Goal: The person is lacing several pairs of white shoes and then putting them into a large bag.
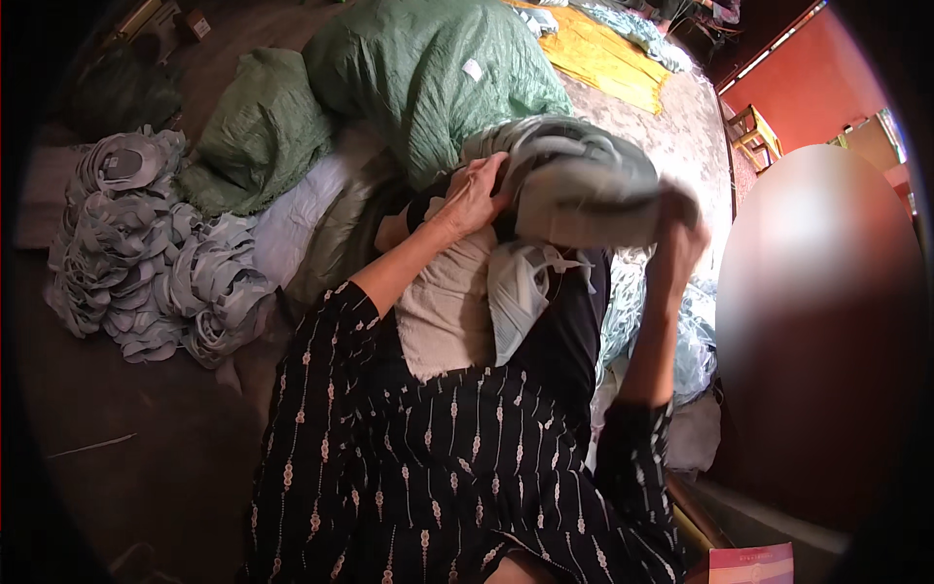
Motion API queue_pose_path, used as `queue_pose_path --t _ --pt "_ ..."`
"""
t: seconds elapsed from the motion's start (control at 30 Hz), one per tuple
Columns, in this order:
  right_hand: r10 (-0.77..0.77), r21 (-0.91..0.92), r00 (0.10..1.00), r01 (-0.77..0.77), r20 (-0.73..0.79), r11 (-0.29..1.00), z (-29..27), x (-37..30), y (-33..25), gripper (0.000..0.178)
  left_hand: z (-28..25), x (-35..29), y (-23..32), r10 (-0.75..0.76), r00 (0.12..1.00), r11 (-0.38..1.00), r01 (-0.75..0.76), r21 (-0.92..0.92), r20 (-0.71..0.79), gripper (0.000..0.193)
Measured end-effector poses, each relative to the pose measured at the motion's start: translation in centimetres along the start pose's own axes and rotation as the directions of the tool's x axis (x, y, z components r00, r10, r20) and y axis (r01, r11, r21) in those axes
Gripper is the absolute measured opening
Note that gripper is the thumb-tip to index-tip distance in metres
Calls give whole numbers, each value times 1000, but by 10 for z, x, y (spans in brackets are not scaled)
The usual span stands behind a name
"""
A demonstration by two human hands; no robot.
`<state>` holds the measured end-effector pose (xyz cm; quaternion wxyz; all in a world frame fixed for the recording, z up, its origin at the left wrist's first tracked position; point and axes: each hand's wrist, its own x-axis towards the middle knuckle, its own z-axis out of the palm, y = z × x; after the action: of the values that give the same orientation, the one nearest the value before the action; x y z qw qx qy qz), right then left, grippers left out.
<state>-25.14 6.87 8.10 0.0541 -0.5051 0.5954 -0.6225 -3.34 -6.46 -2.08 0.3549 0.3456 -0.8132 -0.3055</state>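
Note:
A thick bundle of grey-green cloth pieces, smeared by motion, is held up above my lap. My left hand is closed on its left edge, and its fingertips are partly hidden. At the right end, my right hand is closed on the cloth, though it is blurred. Beneath the bundle, a folded pale grey garment piece lies on my dark trousers. Beside it, a beige cloth covers my other thigh.
On the left lies a heap of grey cut fabric pieces. Two green woven sacks bulge ahead, one larger. Clear plastic with light fabric sits at my right. Farther off, a yellow cloth is spread on the floor. A pink box stands lower right.

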Motion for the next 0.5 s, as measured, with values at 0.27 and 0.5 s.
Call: queue_pose_path --t 0.27,0.5 --pt "445 -124 895 -446 -40 886 15 75 108 35 -3 -74 63 -83 996 987 81 -136 -11 56" --pt "514 182 830 -551 214 814 -16 46 126 31 6 -136 79 -408 717 -32 608 -794 565 54"
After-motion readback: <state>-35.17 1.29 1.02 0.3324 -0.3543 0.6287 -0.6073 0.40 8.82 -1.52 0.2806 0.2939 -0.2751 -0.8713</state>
